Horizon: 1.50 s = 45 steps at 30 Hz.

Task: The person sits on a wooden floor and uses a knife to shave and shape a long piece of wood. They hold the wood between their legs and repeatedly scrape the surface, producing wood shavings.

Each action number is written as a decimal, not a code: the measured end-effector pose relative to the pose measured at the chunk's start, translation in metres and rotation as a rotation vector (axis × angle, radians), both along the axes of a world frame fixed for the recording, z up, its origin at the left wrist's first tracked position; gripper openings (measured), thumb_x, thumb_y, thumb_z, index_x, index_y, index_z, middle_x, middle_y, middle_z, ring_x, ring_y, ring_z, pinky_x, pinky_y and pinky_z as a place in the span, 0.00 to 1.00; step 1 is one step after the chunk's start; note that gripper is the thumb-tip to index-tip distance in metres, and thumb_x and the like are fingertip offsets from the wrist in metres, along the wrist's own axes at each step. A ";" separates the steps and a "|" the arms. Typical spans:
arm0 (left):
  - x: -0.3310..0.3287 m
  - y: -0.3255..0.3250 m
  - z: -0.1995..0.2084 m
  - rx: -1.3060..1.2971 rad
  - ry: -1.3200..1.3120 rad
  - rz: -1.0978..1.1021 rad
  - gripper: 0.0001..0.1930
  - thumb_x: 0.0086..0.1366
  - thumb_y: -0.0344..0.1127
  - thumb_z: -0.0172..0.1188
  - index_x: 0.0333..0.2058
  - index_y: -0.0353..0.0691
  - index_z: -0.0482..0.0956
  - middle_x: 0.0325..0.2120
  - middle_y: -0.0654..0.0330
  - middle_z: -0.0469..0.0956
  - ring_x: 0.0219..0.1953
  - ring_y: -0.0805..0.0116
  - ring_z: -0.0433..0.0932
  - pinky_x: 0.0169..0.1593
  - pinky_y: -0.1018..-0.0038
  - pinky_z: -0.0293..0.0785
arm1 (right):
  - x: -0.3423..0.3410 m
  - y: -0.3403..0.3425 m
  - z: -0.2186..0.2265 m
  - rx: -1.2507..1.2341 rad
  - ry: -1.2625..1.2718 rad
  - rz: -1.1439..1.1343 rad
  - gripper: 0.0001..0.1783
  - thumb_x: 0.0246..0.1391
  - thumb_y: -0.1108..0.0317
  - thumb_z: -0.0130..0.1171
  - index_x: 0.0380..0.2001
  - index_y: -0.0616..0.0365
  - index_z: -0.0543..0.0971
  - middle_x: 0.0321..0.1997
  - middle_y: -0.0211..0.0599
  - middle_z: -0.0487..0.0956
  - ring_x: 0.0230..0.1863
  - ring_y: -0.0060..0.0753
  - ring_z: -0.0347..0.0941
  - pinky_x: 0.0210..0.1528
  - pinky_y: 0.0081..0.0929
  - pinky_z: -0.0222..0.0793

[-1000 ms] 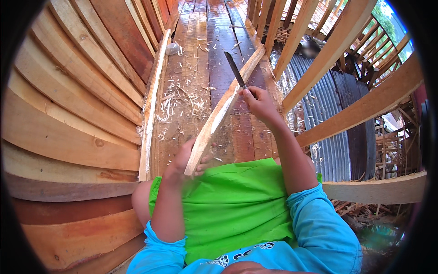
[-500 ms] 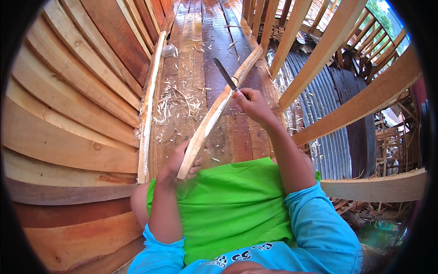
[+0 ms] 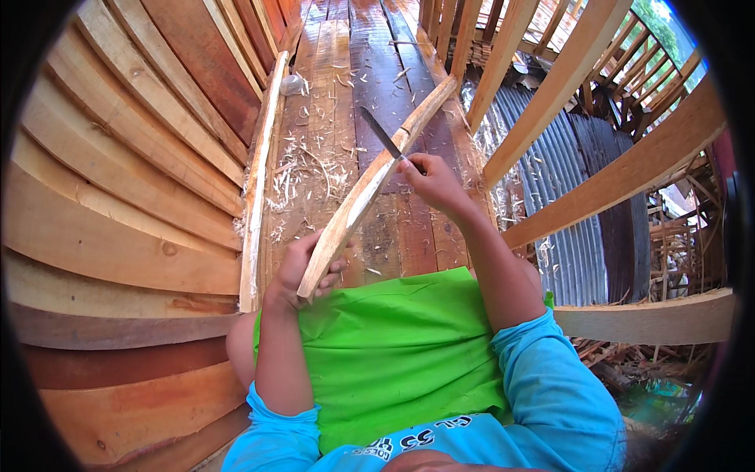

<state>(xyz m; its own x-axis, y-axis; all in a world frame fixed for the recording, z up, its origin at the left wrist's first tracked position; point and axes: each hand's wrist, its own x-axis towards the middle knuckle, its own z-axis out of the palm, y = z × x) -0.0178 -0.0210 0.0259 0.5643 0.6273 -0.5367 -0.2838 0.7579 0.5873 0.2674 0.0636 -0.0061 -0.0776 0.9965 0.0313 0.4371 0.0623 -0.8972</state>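
A long, partly peeled wooden pole (image 3: 346, 219) slants from my lap up to the far right, its far end by the railing. Near its lower end, my left hand (image 3: 303, 263) is wrapped round it from beneath. In my right hand (image 3: 431, 179) is a knife (image 3: 381, 132) with a dark blade, pointing up and to the left. The blade lies across the pole at about its middle, against or just over the wood; I cannot tell which. My fingers hide most of the knife's handle.
Another pale pole (image 3: 263, 173) lies along the plank wall (image 3: 134, 208) on the left. Shavings (image 3: 295, 169) are scattered over the plank floor (image 3: 377, 240). A small clear container (image 3: 292, 84) stands by that pole. Wooden railing posts (image 3: 543, 94) rise on the right, with corrugated metal roofing (image 3: 562, 197) beyond.
The pole's near end has shifted slightly left and up with my left hand. My knife has moved a little down and left along the pole.
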 end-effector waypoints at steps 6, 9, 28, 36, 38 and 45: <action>-0.005 0.003 0.015 0.084 -0.135 0.097 0.32 0.69 0.51 0.38 0.62 0.30 0.59 0.46 0.39 0.74 0.27 0.64 0.79 0.16 0.82 0.72 | -0.002 -0.005 -0.005 -0.038 -0.068 0.032 0.20 0.61 0.57 0.55 0.38 0.67 0.80 0.26 0.46 0.79 0.32 0.34 0.75 0.37 0.34 0.68; -0.012 0.005 0.016 0.084 -0.280 0.116 0.34 0.69 0.49 0.38 0.65 0.29 0.55 0.53 0.35 0.70 0.33 0.61 0.81 0.19 0.82 0.74 | -0.004 -0.013 -0.003 -0.034 -0.104 0.049 0.18 0.60 0.58 0.57 0.38 0.66 0.80 0.26 0.44 0.79 0.30 0.33 0.75 0.36 0.34 0.68; -0.016 0.008 0.001 -0.109 -0.308 -0.100 0.23 0.71 0.43 0.38 0.57 0.31 0.65 0.24 0.61 0.65 0.17 0.73 0.65 0.14 0.82 0.62 | -0.059 -0.062 0.022 -0.032 -0.149 0.245 0.24 0.60 0.50 0.53 0.22 0.60 0.80 0.17 0.50 0.74 0.22 0.52 0.72 0.28 0.43 0.65; -0.019 0.005 -0.018 -0.251 -0.498 -0.035 0.19 0.68 0.45 0.45 0.48 0.37 0.71 0.24 0.60 0.64 0.18 0.72 0.66 0.15 0.80 0.64 | -0.087 -0.093 0.027 0.176 -0.227 0.205 0.28 0.64 0.51 0.46 0.19 0.61 0.78 0.13 0.49 0.71 0.17 0.54 0.69 0.23 0.45 0.62; -0.017 -0.002 -0.023 -0.228 -0.491 0.018 0.18 0.68 0.46 0.47 0.47 0.39 0.71 0.25 0.60 0.65 0.18 0.72 0.66 0.15 0.81 0.64 | -0.095 -0.097 0.033 0.154 -0.298 0.140 0.29 0.63 0.50 0.45 0.17 0.59 0.78 0.14 0.50 0.73 0.18 0.57 0.71 0.24 0.48 0.65; -0.008 -0.017 -0.023 0.022 -0.290 0.014 0.24 0.64 0.54 0.58 0.47 0.39 0.70 0.28 0.60 0.68 0.19 0.75 0.68 0.17 0.84 0.64 | -0.100 -0.094 0.008 0.304 -0.490 -0.010 0.28 0.57 0.56 0.44 0.07 0.57 0.75 0.10 0.49 0.72 0.14 0.53 0.73 0.20 0.48 0.69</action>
